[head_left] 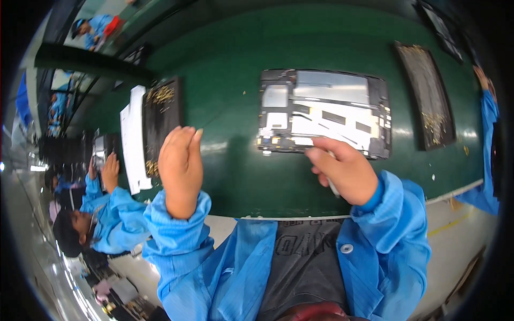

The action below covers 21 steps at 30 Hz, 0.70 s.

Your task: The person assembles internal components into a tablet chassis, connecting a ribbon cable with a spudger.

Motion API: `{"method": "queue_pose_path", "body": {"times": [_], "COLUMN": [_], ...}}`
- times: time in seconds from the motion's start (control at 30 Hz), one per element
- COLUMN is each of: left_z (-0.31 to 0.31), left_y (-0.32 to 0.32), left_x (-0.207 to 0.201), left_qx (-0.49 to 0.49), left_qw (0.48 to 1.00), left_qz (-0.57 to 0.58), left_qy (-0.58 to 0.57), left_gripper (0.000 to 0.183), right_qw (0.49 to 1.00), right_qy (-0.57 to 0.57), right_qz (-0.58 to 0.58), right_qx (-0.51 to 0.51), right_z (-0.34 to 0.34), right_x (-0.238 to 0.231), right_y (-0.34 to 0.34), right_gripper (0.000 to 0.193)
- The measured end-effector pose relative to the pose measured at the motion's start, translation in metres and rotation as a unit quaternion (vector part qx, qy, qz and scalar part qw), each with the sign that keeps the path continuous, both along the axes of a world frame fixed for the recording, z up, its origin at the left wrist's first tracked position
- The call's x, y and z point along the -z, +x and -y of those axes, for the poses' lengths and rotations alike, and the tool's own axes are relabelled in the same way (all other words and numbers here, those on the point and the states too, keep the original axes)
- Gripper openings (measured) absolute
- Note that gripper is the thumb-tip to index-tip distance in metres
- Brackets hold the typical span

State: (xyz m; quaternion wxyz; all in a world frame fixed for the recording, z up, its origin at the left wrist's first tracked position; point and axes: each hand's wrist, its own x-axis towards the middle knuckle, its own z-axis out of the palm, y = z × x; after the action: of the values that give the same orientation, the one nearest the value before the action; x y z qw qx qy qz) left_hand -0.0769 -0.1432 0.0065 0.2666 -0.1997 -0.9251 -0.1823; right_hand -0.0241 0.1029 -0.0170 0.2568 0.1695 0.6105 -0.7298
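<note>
An opened tablet (333, 113) lies flat on the green table, with its inner boards and shiny silver-white plates exposed. My right hand (345, 167) is closed around a slim whitish stick-like tool (333, 187). Its fingertips are at the tablet's near edge; the tool's far end is hidden by the fingers. Left of the tablet, my left hand (182, 166) is raised next to a black tray (162, 115) of small gold-and-black strip parts. The fingers of that hand are drawn together with the thumb against them; anything between them is too small to make out.
White sheets (134, 139) lie left of the black tray. A second black tray (426, 96) with similar strips stands at the right. Co-workers in blue sit at my left (115, 219) and right (487, 123). A dark frame (441, 29) is at the far right.
</note>
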Motion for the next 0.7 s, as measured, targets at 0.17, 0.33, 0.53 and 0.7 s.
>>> {"method": "queue_pose_path", "body": {"times": [0.17, 0.33, 0.53, 0.7], "left_z": [-0.02, -0.03, -0.062, -0.08], "left_y": [0.021, 0.021, 0.036, 0.043], "left_x": [-0.009, -0.004, 0.031, 0.055], "left_qx": [0.057, 0.149, 0.21, 0.249], "left_qw": [0.998, 0.988, 0.97, 0.961], "left_qz": [0.006, 0.036, 0.118, 0.119], "left_qy": [-0.018, -0.018, -0.021, 0.036], "left_gripper": [0.015, 0.022, 0.018, 0.021], "right_qw": [0.986, 0.994, 0.991, 0.974], "right_qy": [-0.007, -0.015, -0.1, -0.17], "right_qz": [-0.162, -0.099, 0.089, 0.148], "right_qx": [-0.031, -0.046, -0.024, -0.033], "right_z": [0.01, 0.0, -0.003, -0.009], "right_x": [-0.023, -0.022, 0.01, 0.022], "right_y": [-0.019, -0.018, 0.012, 0.02], "right_gripper": [0.04, 0.036, 0.031, 0.03]}}
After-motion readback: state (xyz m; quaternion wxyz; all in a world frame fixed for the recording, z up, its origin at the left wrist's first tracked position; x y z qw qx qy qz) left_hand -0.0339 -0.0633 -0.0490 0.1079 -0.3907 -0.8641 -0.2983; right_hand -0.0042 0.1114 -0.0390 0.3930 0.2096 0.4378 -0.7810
